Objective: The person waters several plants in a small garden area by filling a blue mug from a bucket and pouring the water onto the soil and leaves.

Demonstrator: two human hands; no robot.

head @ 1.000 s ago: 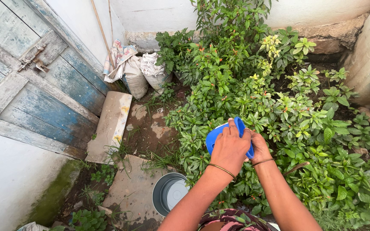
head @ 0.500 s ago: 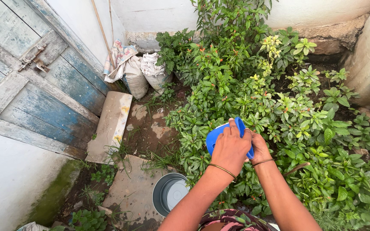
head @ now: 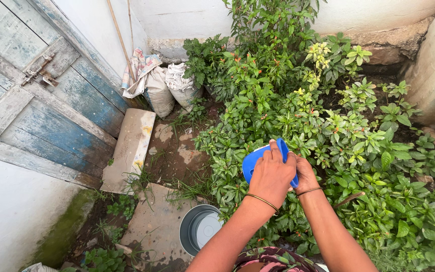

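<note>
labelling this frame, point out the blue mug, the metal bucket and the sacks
blue mug [head: 251,163], head view, on its blue side left of the hands
metal bucket [head: 191,221], head view, on its left rim
sacks [head: 161,93], head view, on the left sack's side

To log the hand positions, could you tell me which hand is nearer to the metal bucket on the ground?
Left. The left hand grips the blue jug up and right of the bucket; the right hand sits beyond it, farther right.

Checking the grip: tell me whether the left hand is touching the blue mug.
Touching. The head view shows the left hand wrapped over the blue mug, fingers on its handle, with no gap; the right hand grips it too.
</note>
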